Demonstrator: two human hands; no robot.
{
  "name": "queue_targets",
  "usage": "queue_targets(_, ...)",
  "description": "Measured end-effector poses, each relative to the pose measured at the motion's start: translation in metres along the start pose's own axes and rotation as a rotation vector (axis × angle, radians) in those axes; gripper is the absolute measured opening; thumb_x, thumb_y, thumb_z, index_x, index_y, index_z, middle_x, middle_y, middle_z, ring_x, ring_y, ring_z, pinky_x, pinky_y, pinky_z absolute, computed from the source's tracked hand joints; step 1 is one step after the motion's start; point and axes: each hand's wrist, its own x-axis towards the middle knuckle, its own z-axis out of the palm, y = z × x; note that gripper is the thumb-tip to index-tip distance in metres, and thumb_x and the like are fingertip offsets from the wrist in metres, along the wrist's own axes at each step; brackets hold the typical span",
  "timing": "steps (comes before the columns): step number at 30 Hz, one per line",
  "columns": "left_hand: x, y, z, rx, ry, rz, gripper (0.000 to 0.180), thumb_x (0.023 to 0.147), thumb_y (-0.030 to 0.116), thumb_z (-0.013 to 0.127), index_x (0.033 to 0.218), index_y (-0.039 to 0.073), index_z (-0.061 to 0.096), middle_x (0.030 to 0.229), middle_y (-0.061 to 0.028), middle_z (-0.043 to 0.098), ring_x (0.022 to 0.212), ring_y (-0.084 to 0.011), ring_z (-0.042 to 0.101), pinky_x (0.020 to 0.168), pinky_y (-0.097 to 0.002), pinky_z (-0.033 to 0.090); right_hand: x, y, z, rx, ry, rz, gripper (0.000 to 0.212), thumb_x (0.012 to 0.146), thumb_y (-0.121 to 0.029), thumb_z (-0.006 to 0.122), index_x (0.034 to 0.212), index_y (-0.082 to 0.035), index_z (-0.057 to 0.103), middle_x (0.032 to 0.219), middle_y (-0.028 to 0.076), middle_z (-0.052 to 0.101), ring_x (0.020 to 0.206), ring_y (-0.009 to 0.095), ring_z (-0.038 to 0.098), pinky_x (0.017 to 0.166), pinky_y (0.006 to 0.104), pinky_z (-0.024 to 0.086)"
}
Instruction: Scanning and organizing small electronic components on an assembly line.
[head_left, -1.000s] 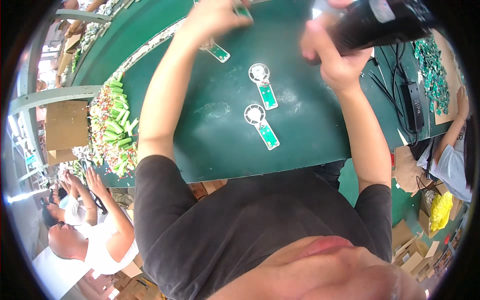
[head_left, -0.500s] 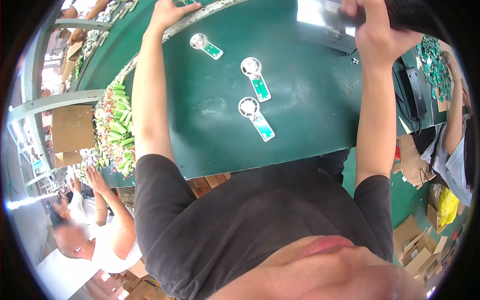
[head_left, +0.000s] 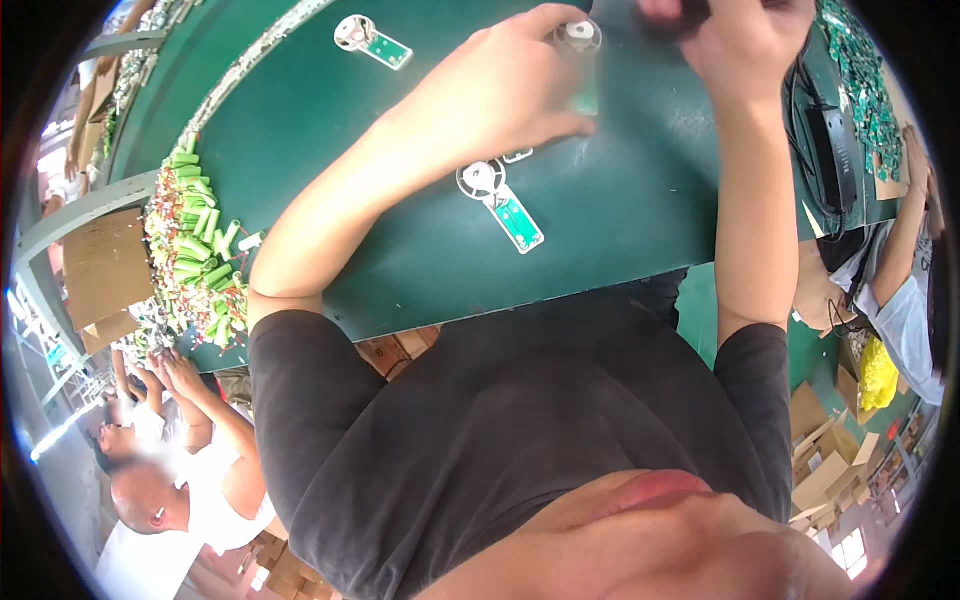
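Note:
My left hand [head_left: 500,95] reaches across the green table [head_left: 620,200], and its thumb and fingers close around a small part [head_left: 580,60], a white round disc with a narrow green board, blurred by motion. My right hand [head_left: 745,40] is at the top edge, fingers curled on a dark tool [head_left: 680,10] that is mostly cut off by the frame. A second such part [head_left: 500,205] lies flat just below my left hand. A third [head_left: 372,42] lies at the far left of the table. Another one [head_left: 515,155] peeks out from under my left palm.
A heap of green cylinders with wires [head_left: 195,260] fills the table's left end. Green circuit boards [head_left: 865,90] and black cables [head_left: 825,150] lie at the right. One person [head_left: 900,300] sits at right, others [head_left: 170,440] at lower left. Cardboard boxes [head_left: 830,470] stand on the floor.
My left hand has come back from the far left of the table to the middle and closed on a disc-and-board part. My right hand stays at the top edge.

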Motion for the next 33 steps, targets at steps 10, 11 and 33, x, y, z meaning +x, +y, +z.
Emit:
queue_targets(10,-0.005,-0.007,-0.004,-0.058,0.028,0.119,0.021,0.081,0.018,0.077,0.088,-0.002,0.075,0.129,-0.0258,0.057,0.107,-0.0409,0.063,0.095,-0.0462,0.053,-0.020,0.025,0.016,-0.085,-0.057,0.102,0.046,0.092,0.011,0.058,0.133,0.001,0.041,0.065,0.002,0.054,0.047,0.009,0.048,0.048,0.0244,0.039)
queue_targets(11,-0.005,-0.007,-0.004,-0.062,0.028,0.116,0.021,0.081,0.018,0.077,0.087,-0.002,0.075,0.128,-0.0255,0.058,0.107,-0.0408,0.063,0.094,-0.0463,0.053,-0.021,0.027,0.016,-0.090,-0.057,0.087,0.045,0.092,0.011,0.058,0.133,0.001,0.042,0.065,0.002,0.054,0.047,0.009,0.048,0.048,0.0244,0.039)
queue_targets(33,0.021,-0.037,-0.044,0.028,0.055,-0.059,0.026,0.069,0.020,0.083,0.085,0.000,0.078,0.109,-0.0228,0.071,0.098,-0.0388,0.069,0.091,-0.0417,0.055,-0.023,0.017,0.024,-0.135,0.181,0.013,0.043,0.092,0.012,0.060,0.128,0.000,0.039,0.067,0.001,0.054,0.049,0.009,0.050,0.048,0.0235,0.041)
